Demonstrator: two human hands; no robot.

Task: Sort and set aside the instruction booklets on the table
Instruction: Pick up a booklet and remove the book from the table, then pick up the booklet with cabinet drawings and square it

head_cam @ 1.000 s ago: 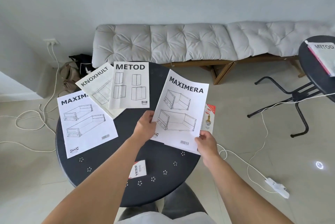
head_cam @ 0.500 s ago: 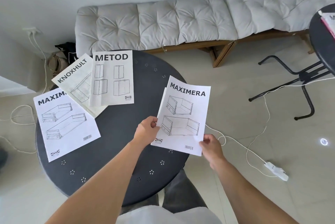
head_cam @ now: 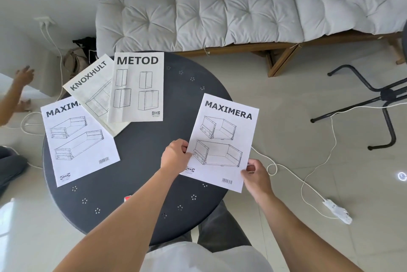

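A white MAXIMERA booklet (head_cam: 222, 141) is held over the right edge of the round black table (head_cam: 141, 157). My left hand (head_cam: 175, 157) pinches its left edge and my right hand (head_cam: 256, 172) grips its lower right corner. On the table's left side lie another MAXIMERA booklet (head_cam: 77, 141), a KNOXHULT booklet (head_cam: 94, 91) and a METOD booklet (head_cam: 136, 86), fanned and overlapping. The METOD booklet lies on top of the KNOXHULT one, which covers a corner of the left MAXIMERA booklet.
A grey cushioned bench (head_cam: 220, 14) runs along the far wall. A black stand's legs (head_cam: 374, 104) are at the right. White cables and a power strip (head_cam: 337, 211) lie on the floor. Another person's hand (head_cam: 23, 78) shows at the far left. A small red item (head_cam: 127, 198) peeks beside my left forearm.
The view has shifted left, so the second table at the right has left the frame. The held MAXIMERA booklet sits a little lower and squarer between my hands. Another person's hand has appeared at left.
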